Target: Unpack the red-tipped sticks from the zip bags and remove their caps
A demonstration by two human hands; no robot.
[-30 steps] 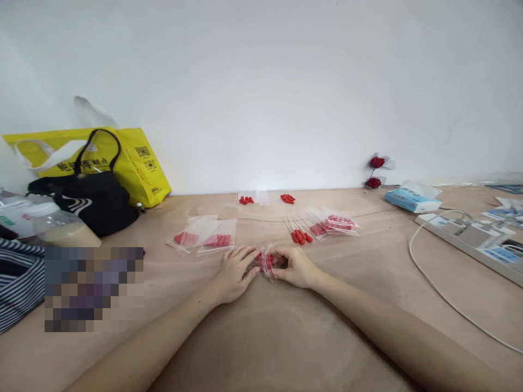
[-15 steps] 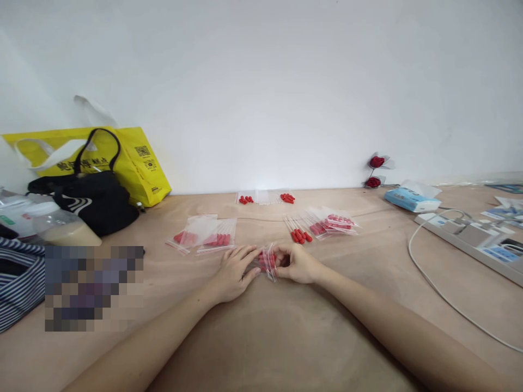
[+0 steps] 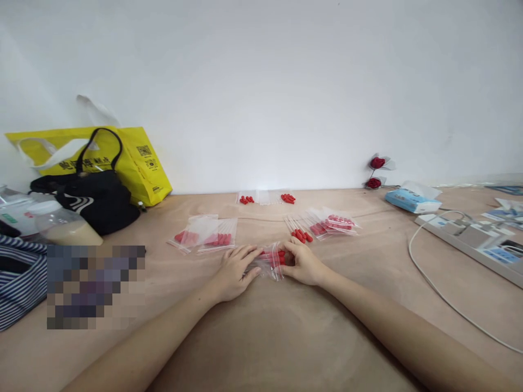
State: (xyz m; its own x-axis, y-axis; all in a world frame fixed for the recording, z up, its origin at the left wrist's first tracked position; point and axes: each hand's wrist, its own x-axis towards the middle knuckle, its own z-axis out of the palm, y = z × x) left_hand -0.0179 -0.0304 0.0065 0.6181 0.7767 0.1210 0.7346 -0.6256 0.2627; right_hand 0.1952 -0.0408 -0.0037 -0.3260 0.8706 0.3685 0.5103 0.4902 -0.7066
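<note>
A clear zip bag (image 3: 269, 268) lies on the table between my hands. My left hand (image 3: 239, 273) holds the bag's left part, fingers over it and thumb along the near side. My right hand (image 3: 301, 263) pinches red-tipped sticks (image 3: 281, 257) at the bag's right end, near its red seal line. Some red shows through the plastic; how far the sticks reach inside is hidden. Just beyond my right hand lie loose red-tipped sticks (image 3: 301, 236). Filled zip bags (image 3: 339, 223) are piled right of them, and more filled bags (image 3: 220, 238) lie beyond my left hand.
By the wall are more red-tipped pieces (image 3: 288, 198) and clear bags (image 3: 266, 197). At left stand a yellow bag (image 3: 151, 174), a black bag (image 3: 102, 201) and a jar (image 3: 67, 228). A tissue pack (image 3: 412, 201), power strip (image 3: 490, 250) and white cable (image 3: 433, 294) lie right.
My right hand has shifted slightly right, and the red tips have moved right with it, toward the bag's right end. My left hand stays almost in place on the bag.
</note>
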